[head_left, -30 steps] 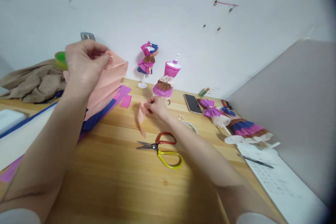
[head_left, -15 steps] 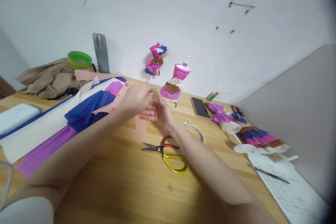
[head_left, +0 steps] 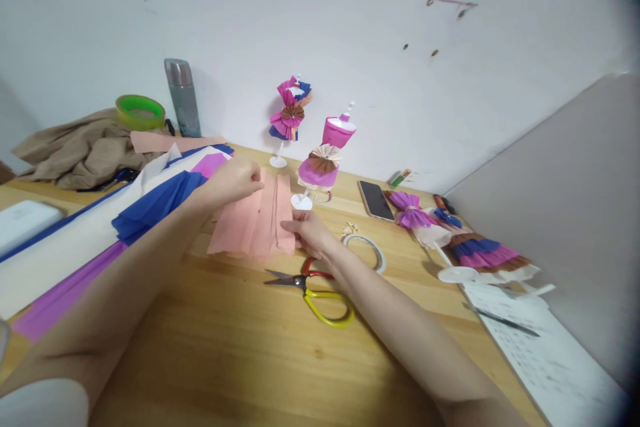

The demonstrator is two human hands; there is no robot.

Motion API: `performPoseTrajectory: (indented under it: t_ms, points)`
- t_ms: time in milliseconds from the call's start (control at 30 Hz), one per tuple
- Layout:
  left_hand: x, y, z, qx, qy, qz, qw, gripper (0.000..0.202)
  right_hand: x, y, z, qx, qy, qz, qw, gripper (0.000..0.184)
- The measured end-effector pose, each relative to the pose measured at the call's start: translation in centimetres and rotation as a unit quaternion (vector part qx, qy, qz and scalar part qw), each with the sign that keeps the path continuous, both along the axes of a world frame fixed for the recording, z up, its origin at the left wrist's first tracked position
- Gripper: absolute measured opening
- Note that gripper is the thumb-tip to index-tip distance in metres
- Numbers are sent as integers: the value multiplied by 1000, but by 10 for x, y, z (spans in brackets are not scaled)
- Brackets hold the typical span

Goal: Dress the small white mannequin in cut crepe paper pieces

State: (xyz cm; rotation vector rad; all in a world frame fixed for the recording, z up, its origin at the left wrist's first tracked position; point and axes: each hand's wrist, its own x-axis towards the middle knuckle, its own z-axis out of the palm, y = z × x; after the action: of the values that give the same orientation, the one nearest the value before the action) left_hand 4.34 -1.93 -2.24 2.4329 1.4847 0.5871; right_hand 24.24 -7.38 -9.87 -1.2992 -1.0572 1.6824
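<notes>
A peach sheet of crepe paper (head_left: 245,227) with long creases is spread on the wooden table between my hands. My left hand (head_left: 239,179) is closed at its upper left edge, fingertips pinched on the paper. At the lower right edge my right hand (head_left: 307,230) pinches the sheet between thumb and fingers. Scissors (head_left: 300,282) with one red and one yellow handle lie partly spread just below, partly hidden by my right forearm. Beyond the sheet stands a small dress form (head_left: 320,173) in pink paper with a fan rosette.
A second decorated dress form (head_left: 293,113) stands behind. Blue, cream and purple crepe paper (head_left: 155,207) lies left. A bottle (head_left: 183,97), green tape roll (head_left: 140,112), phone (head_left: 376,200), white tape roll (head_left: 377,253) and a lying paper-dressed form (head_left: 487,257) surround the work area.
The peach paper, earlier hanging as a narrow strip under my joined hands, now lies opened out. My hands have moved apart, left hand leftward, right hand slightly lower. The view shifted slightly.
</notes>
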Motion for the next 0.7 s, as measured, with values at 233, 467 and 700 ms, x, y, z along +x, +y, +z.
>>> performPoseTrajectory:
  t_ms: [233,467,700]
  points:
    - [3,13,-29,-36,46,1,998,16,0,-4,-2,44,-66,4,997,12]
    - [9,11,-33,-56,58,15,997,18,8,-8,1,82,-142,32,986,13]
    - [19,8,-47,-80,95,-47,991,15,8,-11,-6,107,-177,47,977,21]
